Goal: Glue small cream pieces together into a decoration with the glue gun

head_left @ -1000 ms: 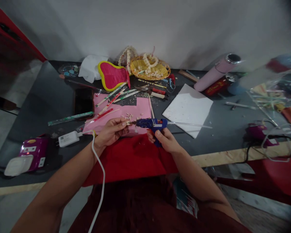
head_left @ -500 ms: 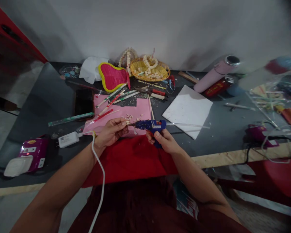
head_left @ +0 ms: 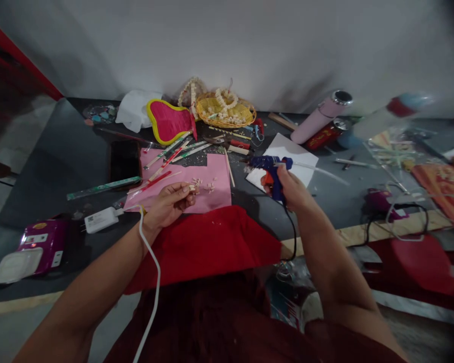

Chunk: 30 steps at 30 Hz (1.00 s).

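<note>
In my right hand (head_left: pixel 290 185) is a blue hot glue gun (head_left: pixel 268 164), its nozzle pointing left over a white sheet (head_left: pixel 306 160). A clear glue stick (head_left: pixel 321 170) sticks out of its back end. My left hand (head_left: pixel 174 201) pinches a small pale wooden piece (head_left: pixel 191 188) between thumb and fingertips, above the pink paper (head_left: pixel 221 176). Several similar small pieces (head_left: pixel 210 187) lie loose on that paper, just right of my left fingers. A red cloth (head_left: pixel 212 242) hangs over the table edge below my hands.
A wicker basket (head_left: pixel 202 108) and a pink-and-yellow board (head_left: pixel 170 121) stand by the wall. Wrapped chopsticks (head_left: pixel 104 187) and a phone (head_left: pixel 124 164) lie left. A purple power socket (head_left: pixel 47 242) and white charger (head_left: pixel 100 220) are nearer. A pink flask (head_left: pixel 320 118) and red can (head_left: pixel 327 135) lean at right.
My right hand has drawn the glue gun away to the right and up, off the small piece. My left hand still pinches that piece, almost in the same place.
</note>
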Each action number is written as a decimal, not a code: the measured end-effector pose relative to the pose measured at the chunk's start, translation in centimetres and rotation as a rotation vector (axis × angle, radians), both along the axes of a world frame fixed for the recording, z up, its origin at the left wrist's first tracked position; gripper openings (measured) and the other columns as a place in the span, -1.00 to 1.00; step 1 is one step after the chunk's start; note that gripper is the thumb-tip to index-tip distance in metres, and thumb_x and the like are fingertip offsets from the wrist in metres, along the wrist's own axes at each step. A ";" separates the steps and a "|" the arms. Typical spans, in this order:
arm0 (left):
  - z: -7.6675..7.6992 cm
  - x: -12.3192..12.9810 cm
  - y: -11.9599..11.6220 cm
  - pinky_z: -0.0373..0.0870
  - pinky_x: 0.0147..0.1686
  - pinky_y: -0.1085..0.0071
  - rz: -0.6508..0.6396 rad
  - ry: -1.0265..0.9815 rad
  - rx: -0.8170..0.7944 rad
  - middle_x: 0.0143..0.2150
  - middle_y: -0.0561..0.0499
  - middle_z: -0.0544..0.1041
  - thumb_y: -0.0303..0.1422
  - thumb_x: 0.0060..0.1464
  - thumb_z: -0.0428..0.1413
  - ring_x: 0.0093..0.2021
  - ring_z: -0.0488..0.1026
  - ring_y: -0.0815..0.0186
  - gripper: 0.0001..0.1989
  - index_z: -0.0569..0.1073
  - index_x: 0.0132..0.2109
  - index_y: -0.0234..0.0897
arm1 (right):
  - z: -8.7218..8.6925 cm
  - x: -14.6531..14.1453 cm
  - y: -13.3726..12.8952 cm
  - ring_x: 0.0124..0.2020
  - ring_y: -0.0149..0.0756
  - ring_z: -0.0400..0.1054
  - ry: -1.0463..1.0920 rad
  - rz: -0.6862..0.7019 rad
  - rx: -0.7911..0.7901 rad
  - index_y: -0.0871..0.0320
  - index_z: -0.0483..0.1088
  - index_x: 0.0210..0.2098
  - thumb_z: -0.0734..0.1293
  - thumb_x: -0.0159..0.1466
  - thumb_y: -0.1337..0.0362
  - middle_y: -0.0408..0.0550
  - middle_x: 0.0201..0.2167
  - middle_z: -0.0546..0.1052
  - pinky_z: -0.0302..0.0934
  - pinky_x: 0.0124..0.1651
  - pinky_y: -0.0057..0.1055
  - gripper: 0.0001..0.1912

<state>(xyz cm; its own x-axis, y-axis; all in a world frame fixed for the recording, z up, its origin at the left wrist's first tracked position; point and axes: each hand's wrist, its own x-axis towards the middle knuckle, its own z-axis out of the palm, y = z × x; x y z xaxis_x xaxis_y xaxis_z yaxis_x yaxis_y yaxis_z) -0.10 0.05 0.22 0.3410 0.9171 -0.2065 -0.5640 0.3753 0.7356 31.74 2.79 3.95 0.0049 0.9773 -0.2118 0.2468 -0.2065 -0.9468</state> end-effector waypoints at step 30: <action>0.3 0.1 -0.3 0.31 -0.47 0.54 -0.045 -0.003 0.026 -0.40 -0.01 0.46 -0.39 -0.06 0.24 -0.46 0.34 0.47 -0.84 0.52 -0.29 -0.40 | -3.8 -11.3 0.4 -0.11 -0.20 0.24 -0.919 0.630 0.654 0.10 0.41 -0.12 0.23 0.21 0.50 0.01 -0.17 0.45 0.22 -0.02 -0.26 -0.70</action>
<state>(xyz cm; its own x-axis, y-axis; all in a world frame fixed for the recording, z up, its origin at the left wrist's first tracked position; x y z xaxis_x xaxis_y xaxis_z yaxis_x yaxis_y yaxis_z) -0.03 -0.27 0.57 0.3827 0.9057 -0.1822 -0.5489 0.3815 0.7438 20.43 3.16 0.14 -0.6042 0.7845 0.1396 0.7422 0.6179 -0.2594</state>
